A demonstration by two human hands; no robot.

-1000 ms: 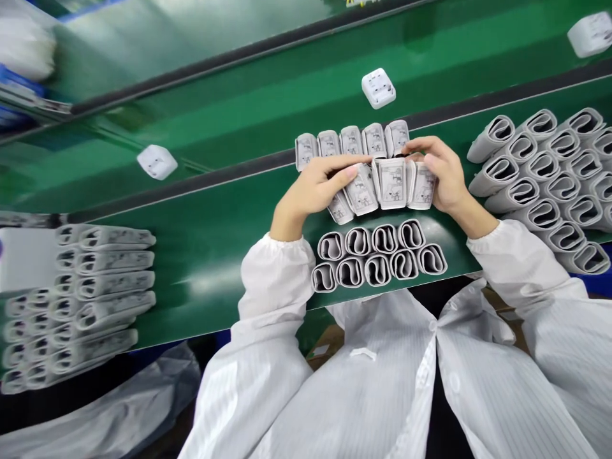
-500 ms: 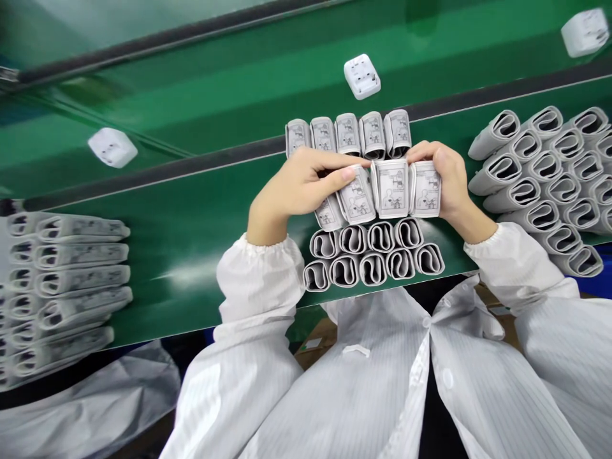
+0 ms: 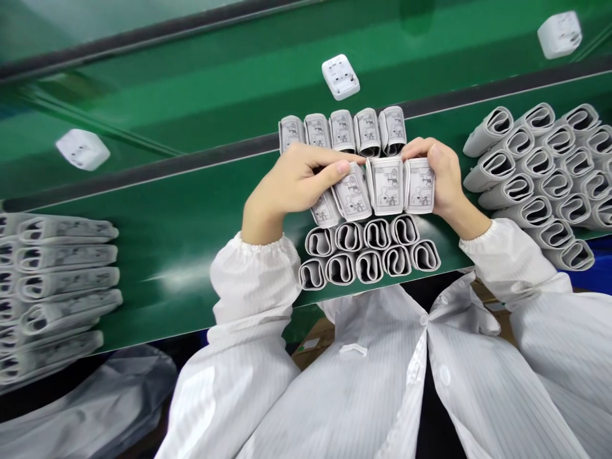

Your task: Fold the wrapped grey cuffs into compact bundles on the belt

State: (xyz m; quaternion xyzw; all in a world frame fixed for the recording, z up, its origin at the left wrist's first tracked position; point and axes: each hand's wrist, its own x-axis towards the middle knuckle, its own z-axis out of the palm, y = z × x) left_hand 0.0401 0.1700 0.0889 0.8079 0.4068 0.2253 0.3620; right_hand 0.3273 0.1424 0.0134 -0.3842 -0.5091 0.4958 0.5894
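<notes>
Both hands grip one row of rolled grey cuffs (image 3: 385, 186) with printed labels, held just above the green table (image 3: 191, 236). My left hand (image 3: 291, 185) pinches the row's left end, thumb on top. At the right end my right hand (image 3: 442, 175) wraps its fingers round the last cuff. Behind the held row lies another row of labelled cuffs (image 3: 342, 129). In front of it, two rows of cuffs stand on end (image 3: 368, 252), showing their coiled ends.
A large stack of rolled cuffs (image 3: 535, 178) lies at the right, another stack (image 3: 52, 287) at the left edge. Three white square devices (image 3: 340, 76) (image 3: 82, 149) (image 3: 559, 34) sit on the green conveyor belt (image 3: 215, 83) behind a dark rail.
The view has drifted, so everything sits further left in the picture. The white devices on the belt have shifted left. Both hands keep the same grip on the row of cuffs.
</notes>
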